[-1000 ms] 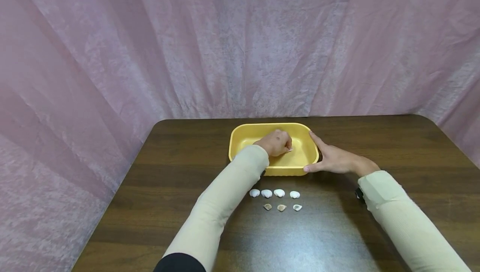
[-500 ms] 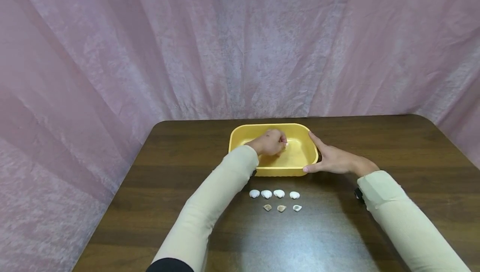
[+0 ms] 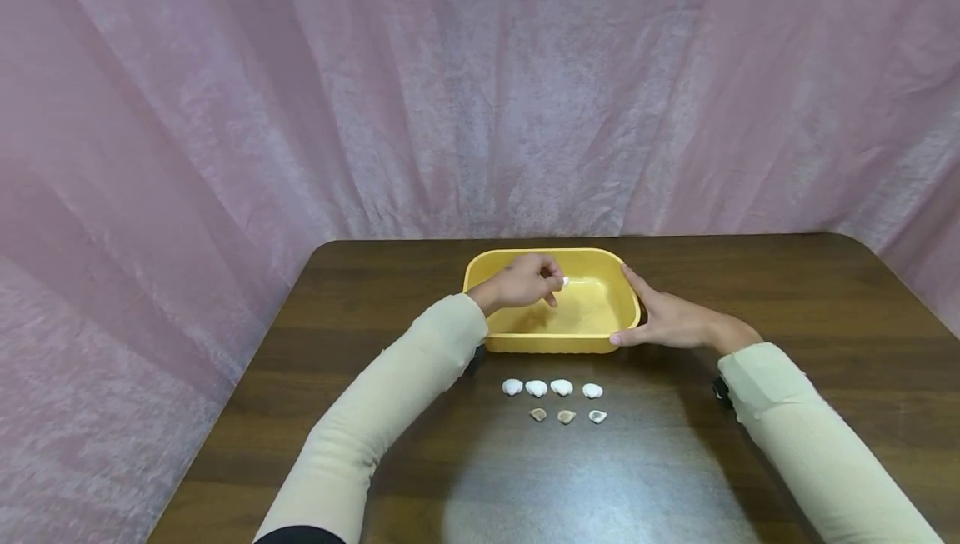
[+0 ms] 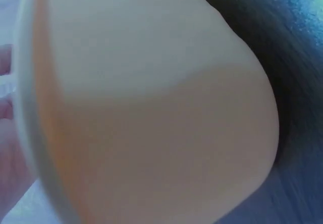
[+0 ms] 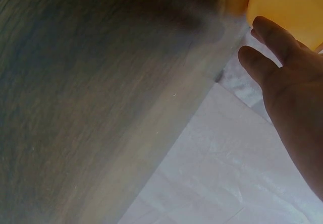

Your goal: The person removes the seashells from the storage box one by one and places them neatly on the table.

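A yellow rectangular tub (image 3: 555, 344) stands near the back of the table. Over its inside, my left hand (image 3: 522, 282) pinches a small white seashell (image 3: 566, 282) between thumb and fingertips. My right hand (image 3: 671, 319) rests against the tub's right end, its thumb at the front corner and straight fingers along the side. The right wrist view shows these fingers (image 5: 275, 37) reaching the yellow wall. The tub's outer wall (image 4: 166, 148) fills most of the left wrist view, blurred, and part of the left hand (image 4: 12, 158) shows past its rim.
In front of the tub lies a row of several white seashells (image 3: 561, 387). Nearer me is a second row of three brownish and pale shells (image 3: 566, 416). The dark wooden table (image 3: 345, 344) ends at a pink curtain (image 3: 480, 111) behind.
Inside the tub my left hand has moved left and slightly up with the seashell, and its arm has swung left. My right hand keeps its place on the tub.
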### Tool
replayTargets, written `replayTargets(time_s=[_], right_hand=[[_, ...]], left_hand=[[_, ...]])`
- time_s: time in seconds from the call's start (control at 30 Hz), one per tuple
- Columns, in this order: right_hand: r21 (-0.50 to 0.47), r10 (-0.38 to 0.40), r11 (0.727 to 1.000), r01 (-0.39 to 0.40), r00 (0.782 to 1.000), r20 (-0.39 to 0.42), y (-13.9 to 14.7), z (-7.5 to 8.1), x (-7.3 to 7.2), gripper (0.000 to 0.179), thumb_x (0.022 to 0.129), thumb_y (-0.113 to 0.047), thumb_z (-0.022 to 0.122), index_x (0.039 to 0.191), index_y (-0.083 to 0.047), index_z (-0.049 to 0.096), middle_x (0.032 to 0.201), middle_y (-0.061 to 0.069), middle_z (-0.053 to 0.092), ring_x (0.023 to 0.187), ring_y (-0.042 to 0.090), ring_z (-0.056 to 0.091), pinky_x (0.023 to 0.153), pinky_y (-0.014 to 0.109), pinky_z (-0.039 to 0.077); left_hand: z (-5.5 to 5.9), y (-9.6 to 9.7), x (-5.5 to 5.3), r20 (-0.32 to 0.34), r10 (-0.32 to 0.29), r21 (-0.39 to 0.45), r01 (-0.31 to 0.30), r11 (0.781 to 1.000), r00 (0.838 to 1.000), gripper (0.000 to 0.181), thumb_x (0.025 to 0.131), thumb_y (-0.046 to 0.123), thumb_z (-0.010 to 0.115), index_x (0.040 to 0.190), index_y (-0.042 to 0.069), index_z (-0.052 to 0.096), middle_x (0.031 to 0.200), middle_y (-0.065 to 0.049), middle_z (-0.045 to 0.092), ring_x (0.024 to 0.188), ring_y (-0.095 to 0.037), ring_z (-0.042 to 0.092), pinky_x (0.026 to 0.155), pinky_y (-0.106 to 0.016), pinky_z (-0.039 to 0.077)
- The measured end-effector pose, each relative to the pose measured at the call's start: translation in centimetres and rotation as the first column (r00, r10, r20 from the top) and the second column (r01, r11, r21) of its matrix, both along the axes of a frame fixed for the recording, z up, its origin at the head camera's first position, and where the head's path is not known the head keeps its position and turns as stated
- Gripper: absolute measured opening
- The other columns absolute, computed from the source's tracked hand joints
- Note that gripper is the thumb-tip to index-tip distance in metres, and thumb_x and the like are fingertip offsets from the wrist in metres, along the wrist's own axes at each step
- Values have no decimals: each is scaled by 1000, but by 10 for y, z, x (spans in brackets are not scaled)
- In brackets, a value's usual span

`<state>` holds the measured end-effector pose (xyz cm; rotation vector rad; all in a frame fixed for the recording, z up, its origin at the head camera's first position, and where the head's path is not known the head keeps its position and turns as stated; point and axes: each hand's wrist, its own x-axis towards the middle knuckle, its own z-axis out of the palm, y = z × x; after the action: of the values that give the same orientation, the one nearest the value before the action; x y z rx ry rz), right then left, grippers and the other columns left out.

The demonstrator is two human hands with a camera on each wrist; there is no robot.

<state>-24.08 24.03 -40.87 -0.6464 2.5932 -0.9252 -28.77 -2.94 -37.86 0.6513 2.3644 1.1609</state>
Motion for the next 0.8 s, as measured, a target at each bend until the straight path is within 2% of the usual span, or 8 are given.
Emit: replayTargets(time_s=[0.1, 0.2, 0.3, 0.43, 0.57, 0.8], right_hand=[[-2, -1, 1000, 1, 1000, 1, 0, 0, 0, 123, 83, -47, 79, 157, 1, -7, 144, 43, 35, 127, 46, 48, 107, 61, 35], [-2, -1, 1000, 1, 1000, -5, 0, 0, 0, 123, 83, -46, 80, 157, 1, -7, 143, 44, 36, 126, 46, 48, 107, 61, 35], [0, 2, 1000, -2, 1000, -10, 0, 0, 1, 123, 83, -46, 80, 157, 1, -7, 142, 44, 37, 125, 45, 49, 107, 61, 35], [-4, 5, 1000, -5, 1000, -9, 0, 0, 1, 123, 83, -46, 79, 157, 1, -8, 142, 44, 37, 125, 45, 49, 107, 61, 35], [-1, 2, 1000, -2, 1000, -7, 0, 1, 1, 123, 84, -46, 79, 157, 1, -8, 142, 45, 36, 127, 47, 47, 107, 62, 34], [-3, 6, 1000, -6, 1000, -6, 0, 1, 1, 123, 83, -46, 79, 157, 1, -8, 144, 44, 34, 128, 46, 47, 107, 61, 34]], left_hand=[[4, -5, 4, 15, 2, 22, -3, 1000, 1000, 16, 106, 18, 50, 107, 4, 58, 112, -12, 64, 88, -18, 71, 77, -36, 51], [5, -10, 9, -11, 0, 57, 0, 998, 1000, 12, 104, 15, 51, 103, 5, 58, 106, -11, 66, 86, -21, 72, 72, -33, 49], [6, -15, 14, -54, -6, 96, 11, 995, 999, 9, 101, 12, 54, 103, 4, 58, 101, -12, 66, 86, -28, 72, 75, -28, 49], [7, -24, 23, -89, -31, 149, 44, 988, 996, 10, 100, 7, 55, 108, 1, 58, 104, -22, 67, 86, -32, 72, 83, -28, 53], [12, -31, 34, -112, -54, 193, 75, 978, 992, 16, 99, 3, 58, 113, -4, 60, 104, -25, 68, 84, -34, 72, 80, -29, 56], [13, -40, 53, -105, -57, 295, 86, 952, 993, 17, 90, -8, 67, 106, -8, 62, 91, -22, 69, 80, -40, 72, 74, -43, 59]])
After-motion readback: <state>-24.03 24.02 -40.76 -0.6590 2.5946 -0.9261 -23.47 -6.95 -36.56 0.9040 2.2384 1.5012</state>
